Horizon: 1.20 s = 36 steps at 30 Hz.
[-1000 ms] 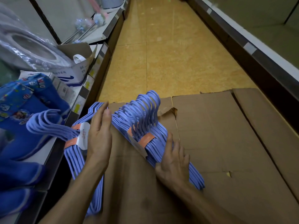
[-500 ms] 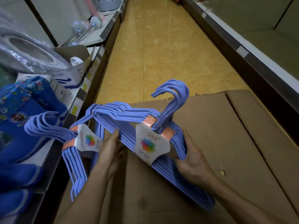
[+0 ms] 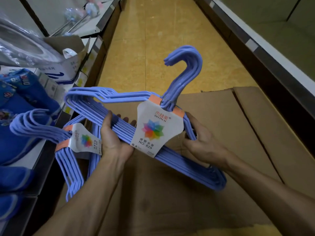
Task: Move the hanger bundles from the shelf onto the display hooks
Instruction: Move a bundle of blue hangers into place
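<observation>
Lavender-blue plastic fills the middle of the view — a hanger bundle is held up in both hands above a flattened cardboard box, its hooks pointing up and away toward the yellow floor. The left hand grips the lower bars on the bundle's left side, thumb laid over the top of them and fingertips showing behind. The right hand is curled round the right shoulder of the same bundle, just beside its white label card, which carries a rainbow flower print and the number 829. Orange bands sit at the top of that card, right under the hooks.

Over on the left, a second hanger bundle hangs off the edge of the shelf, its hooks lying toward the blue fabric items and its bars dangling down past the shelf front. It has the same label — white card, colour flower. Further back on that shelf sit a white carton with blue print and something wrapped in clear plastic. Both bundles are close, nearly overlapping by the left hand.
</observation>
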{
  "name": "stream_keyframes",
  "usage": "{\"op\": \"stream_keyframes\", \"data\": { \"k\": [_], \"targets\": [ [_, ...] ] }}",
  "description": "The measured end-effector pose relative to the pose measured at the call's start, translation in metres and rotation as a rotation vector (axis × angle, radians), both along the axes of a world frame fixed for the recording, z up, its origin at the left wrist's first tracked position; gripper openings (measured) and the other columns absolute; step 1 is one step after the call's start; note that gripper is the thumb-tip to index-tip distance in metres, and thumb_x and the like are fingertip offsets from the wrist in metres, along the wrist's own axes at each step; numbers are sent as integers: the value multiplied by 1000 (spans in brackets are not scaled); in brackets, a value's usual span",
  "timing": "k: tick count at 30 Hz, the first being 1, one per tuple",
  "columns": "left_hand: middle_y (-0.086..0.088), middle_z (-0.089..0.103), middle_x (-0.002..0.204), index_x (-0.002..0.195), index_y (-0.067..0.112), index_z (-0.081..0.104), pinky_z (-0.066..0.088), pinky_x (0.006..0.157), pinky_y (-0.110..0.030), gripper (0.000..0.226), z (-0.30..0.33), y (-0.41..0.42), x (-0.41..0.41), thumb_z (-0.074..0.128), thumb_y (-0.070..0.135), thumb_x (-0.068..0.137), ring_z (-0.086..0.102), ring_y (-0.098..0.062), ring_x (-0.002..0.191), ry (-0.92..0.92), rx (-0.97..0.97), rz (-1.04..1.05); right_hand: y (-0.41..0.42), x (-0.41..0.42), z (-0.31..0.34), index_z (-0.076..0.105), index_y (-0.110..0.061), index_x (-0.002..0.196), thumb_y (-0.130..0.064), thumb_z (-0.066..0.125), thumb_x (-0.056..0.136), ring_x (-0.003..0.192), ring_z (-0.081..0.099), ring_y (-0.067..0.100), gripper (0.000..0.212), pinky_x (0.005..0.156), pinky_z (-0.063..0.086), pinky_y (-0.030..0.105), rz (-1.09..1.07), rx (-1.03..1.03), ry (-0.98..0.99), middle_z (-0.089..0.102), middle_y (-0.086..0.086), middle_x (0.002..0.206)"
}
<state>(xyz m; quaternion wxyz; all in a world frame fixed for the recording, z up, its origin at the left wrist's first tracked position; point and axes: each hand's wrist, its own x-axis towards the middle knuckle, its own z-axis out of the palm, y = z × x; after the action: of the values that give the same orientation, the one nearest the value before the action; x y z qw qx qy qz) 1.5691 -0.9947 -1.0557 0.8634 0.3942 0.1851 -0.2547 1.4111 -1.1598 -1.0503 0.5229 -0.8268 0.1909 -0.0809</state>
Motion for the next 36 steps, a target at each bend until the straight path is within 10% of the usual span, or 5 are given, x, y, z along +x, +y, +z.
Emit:
{"op": "stream_keyframes", "data": {
  "k": [13,17,26,36],
  "targets": [
    [-3,53,81,87,16,55,49,86,-33,28,174,39,-34,68,41,86,60,-21,78,39,38,-55,27,-21,166,50,-55,111,-11,58,88,92,63,10,50,79,53,35,-104,22,52,68,-8,102],
    [-2,52,75,80,16,53,47,77,-32,29,284,38,-44,66,41,87,55,-19,70,20,20,-60,30,-32,272,51,-56,110,-17,59,89,74,61,1,45,63,46,23,-126,52,37,68,-15,90],
    [-1,50,74,76,17,53,48,68,-27,27,606,44,-70,59,41,90,54,-18,74,-7,91,-6,35,-46,591,57,-43,111,-10,53,83,89,62,31,43,75,53,47,-66,-5,54,68,7,100],
    [1,47,73,71,19,47,45,63,-29,24,863,71,-100,57,28,90,51,-15,66,-116,42,-20,65,-79,844,57,-43,110,-8,54,86,71,56,15,43,63,46,31,-61,-33,-47,64,-4,84]
  ]
}}
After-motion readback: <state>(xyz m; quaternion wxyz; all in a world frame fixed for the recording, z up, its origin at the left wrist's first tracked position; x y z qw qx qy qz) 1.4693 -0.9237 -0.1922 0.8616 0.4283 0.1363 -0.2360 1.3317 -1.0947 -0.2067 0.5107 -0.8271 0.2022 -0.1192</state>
